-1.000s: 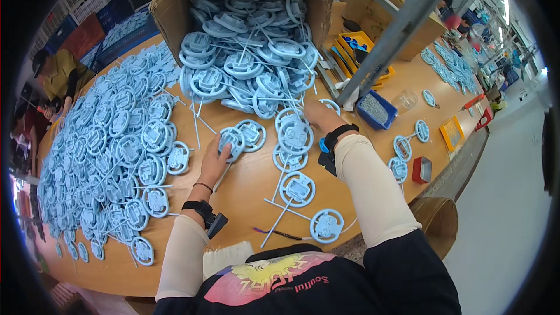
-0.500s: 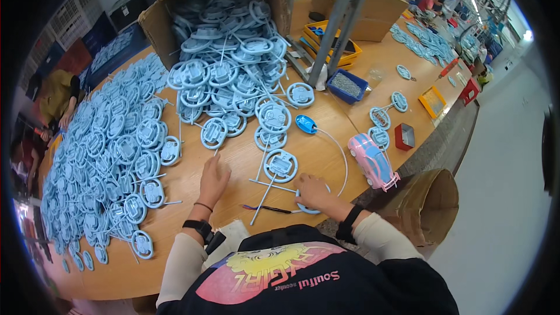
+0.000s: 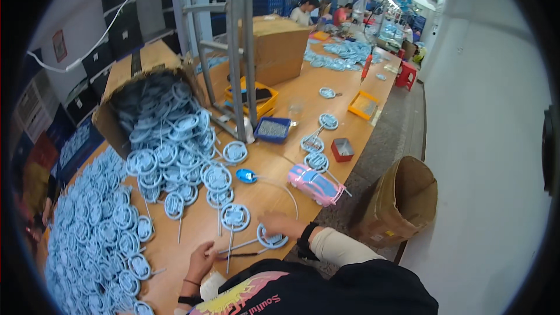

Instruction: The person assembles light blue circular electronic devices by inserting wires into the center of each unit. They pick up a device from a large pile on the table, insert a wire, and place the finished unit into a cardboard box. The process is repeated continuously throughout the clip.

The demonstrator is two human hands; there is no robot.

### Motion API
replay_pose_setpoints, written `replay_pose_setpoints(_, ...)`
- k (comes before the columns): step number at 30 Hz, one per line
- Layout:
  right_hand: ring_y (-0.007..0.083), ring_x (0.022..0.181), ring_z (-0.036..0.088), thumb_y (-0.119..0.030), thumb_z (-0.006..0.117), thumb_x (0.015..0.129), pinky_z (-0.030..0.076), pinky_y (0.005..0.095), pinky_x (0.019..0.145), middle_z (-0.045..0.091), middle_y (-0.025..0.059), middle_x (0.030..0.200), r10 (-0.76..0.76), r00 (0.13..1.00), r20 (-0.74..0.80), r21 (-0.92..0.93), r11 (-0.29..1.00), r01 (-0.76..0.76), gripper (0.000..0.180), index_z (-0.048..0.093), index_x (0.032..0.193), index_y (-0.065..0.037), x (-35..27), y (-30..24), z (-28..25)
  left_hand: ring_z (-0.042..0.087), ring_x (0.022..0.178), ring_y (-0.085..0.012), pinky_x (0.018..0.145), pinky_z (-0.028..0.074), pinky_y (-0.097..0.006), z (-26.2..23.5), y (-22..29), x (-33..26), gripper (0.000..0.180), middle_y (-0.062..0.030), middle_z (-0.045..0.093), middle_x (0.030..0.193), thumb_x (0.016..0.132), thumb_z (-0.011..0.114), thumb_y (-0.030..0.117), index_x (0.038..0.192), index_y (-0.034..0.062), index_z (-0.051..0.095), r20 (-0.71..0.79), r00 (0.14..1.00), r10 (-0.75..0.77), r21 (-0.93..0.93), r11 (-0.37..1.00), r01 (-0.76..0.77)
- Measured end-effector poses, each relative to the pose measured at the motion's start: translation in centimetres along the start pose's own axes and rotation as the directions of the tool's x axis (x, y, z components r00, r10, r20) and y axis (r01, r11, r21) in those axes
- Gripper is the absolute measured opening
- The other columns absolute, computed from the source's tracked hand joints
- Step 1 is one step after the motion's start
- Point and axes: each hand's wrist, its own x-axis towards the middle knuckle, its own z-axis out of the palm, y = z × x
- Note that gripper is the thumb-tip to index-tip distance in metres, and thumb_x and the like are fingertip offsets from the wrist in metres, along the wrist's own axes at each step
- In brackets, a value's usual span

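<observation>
My right hand (image 3: 277, 223) is closed over a light-blue plastic wheel-shaped part (image 3: 272, 239) with a long thin rod, near the table's front edge. Beside the left end of that rod is my left hand (image 3: 201, 258), its fingers loosely bent and apart, seemingly holding nothing. A dark, thin pen-like tool (image 3: 240, 255) lies between the hands. Just beyond them rests another light-blue wheel part (image 3: 235, 217), its rod crossing the first one. Further off are a bright blue oval piece (image 3: 246, 175) with a pale cord and a pink-and-blue toy car (image 3: 315, 184).
Wheel parts spill from a tipped cardboard box (image 3: 108, 114) and pile up (image 3: 96, 227) along the left. Behind stand a metal frame (image 3: 234, 52), a blue tray of small metal pieces (image 3: 272, 130) and a red box (image 3: 342, 150). An open carton (image 3: 385, 210) stands right of the table. People sit far back.
The view has swung right and up, so the table shifts left and lower. My left hand has come away from a loose wheel part toward the rod's end; my right hand stays at its wheel part.
</observation>
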Motion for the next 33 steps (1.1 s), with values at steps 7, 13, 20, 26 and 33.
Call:
replay_pose_setpoints(7,0.0329,0.090,0.060,-0.033,0.077,0.063,0.047,0.0439,0.073,0.062,0.0154,0.093,-0.068,0.996,0.057,0.109,0.992,0.061,0.050,0.060,0.103,-0.008,0.7,0.4,-0.4,0.059,0.103,-0.0222,0.087,0.048,-0.031,0.6,1.1,-0.5,0.041,-0.0151,0.061,0.111,0.086,0.061,0.019,0.120,-0.0037,0.052,0.206,0.972,-0.112,-0.184,0.971,0.151)
replay_pose_setpoints(13,0.0318,0.086,0.060,-0.027,0.069,0.070,0.047,0.0423,0.071,0.062,0.0130,0.090,-0.247,0.896,-0.370,0.230,0.910,0.345,0.032,0.061,0.095,-0.009,0.2,-6.4,-5.4,0.056,0.106,-0.0265,0.088,0.048,-0.040,-1.0,6.8,-0.6,0.063,-0.0172,0.053,0.121,0.091,0.049,0.044,0.139,0.0060,0.029,0.498,0.865,-0.068,-0.634,0.651,0.417)
replay_pose_setpoints(20,0.0278,0.086,0.056,-0.012,0.060,0.074,0.048,0.0370,0.068,0.055,0.0092,0.087,-0.390,0.593,-0.704,0.029,0.819,0.573,0.021,0.056,0.094,-0.007,-1.2,-15.0,-7.2,0.054,0.108,-0.0330,0.085,0.050,-0.049,-2.5,9.4,-0.1,0.072,-0.0182,0.041,0.130,0.092,0.042,0.049,0.146,0.0221,0.002,0.105,0.987,-0.124,-0.849,0.505,0.153)
replay_pose_setpoints(26,0.0296,0.087,0.055,-0.008,0.059,0.075,0.048,0.0366,0.071,0.054,0.0129,0.089,-0.516,0.447,-0.731,0.012,0.646,0.764,0.026,0.053,0.100,-0.004,-1.8,-17.8,-8.0,0.055,0.106,-0.0232,0.083,0.050,-0.037,-3.9,10.5,-0.9,0.059,-0.0138,0.045,0.127,0.096,0.040,0.037,0.144,0.0168,0.013,-0.170,0.984,-0.045,-0.889,0.438,-0.133)
replay_pose_setpoints(33,0.0313,0.089,0.052,-0.004,0.057,0.077,0.046,0.0386,0.075,0.052,0.0130,0.094,-0.641,0.250,-0.726,0.028,0.336,0.942,0.019,0.053,0.096,-0.003,-2.3,-18.5,-6.3,0.052,0.106,-0.0185,0.083,0.049,-0.032,-5.6,9.2,-1.3,0.052,-0.0095,0.044,0.127,0.094,0.043,0.010,0.142,0.0108,0.023,-0.449,0.893,-0.033,-0.712,0.618,-0.334)
